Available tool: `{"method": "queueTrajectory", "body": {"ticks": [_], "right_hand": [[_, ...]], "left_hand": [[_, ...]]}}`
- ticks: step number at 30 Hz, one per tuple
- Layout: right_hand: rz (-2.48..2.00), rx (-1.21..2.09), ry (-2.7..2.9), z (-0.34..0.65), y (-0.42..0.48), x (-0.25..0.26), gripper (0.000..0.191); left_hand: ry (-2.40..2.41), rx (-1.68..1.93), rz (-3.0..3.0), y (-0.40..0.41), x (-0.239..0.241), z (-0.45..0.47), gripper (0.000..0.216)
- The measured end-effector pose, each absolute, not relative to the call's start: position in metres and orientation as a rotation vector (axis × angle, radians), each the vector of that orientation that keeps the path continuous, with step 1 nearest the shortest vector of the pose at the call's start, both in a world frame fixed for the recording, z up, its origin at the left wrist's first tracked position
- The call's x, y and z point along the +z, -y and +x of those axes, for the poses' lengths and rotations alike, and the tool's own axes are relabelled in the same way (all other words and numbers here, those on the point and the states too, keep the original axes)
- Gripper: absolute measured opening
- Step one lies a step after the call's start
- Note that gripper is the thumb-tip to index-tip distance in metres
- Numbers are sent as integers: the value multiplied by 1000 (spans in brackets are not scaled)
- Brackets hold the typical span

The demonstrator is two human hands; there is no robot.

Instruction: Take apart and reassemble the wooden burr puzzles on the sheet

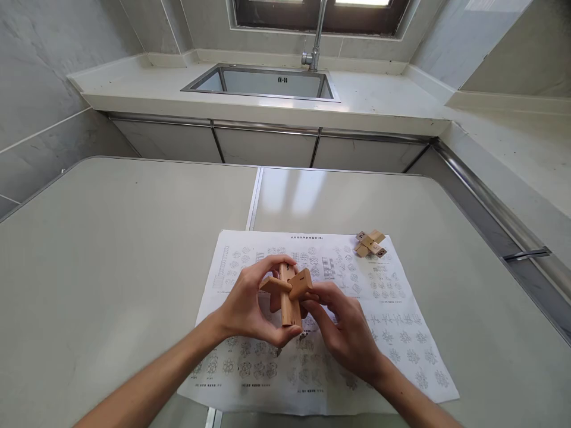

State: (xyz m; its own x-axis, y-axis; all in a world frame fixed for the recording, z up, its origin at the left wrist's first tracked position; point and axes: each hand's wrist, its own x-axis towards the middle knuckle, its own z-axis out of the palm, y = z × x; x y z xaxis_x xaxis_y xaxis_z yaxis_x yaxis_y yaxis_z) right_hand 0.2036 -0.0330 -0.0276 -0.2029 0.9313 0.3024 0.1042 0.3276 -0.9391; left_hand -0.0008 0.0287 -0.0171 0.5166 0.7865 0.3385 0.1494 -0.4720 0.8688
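Fingers (270, 262) of left hand (243, 303): clamping on the long bar (291, 312), thumb at six o'clock, fingertips at twelve. Right hand (341, 315): pinching at three o'clock, contact partly hidden. Wooden puzzle (289, 288): sitting between both hands, above the paper sheet (254, 239); looking light, stiff, smooth, fairly sturdy; its crossed pieces possibly slipping under loose pressure; bar ends seeming the surest hold. Second puzzle (370, 244): resting on the sheet, at two o'clock. Table (134, 249): supporting the sheet.
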Motion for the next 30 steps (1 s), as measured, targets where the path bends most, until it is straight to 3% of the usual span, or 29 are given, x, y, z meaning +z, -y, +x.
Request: {"method": "queueTrajectory", "body": {"ticks": [10,17,22,30], "right_hand": [[-918,981,1636,204,36,-26,23],[-927,988,1632,208,32,-27,21],[-978,794,1670,213,28,-31,25],[-960,439,1728,219,23,-39,32]], "left_hand": [[-673,965,1894,-31,-15,0,74],[-649,895,1828,-29,-14,-1,97],[-714,773,1788,-29,-15,-3,104],[-730,775,1750,-31,-11,-2,95]]}}
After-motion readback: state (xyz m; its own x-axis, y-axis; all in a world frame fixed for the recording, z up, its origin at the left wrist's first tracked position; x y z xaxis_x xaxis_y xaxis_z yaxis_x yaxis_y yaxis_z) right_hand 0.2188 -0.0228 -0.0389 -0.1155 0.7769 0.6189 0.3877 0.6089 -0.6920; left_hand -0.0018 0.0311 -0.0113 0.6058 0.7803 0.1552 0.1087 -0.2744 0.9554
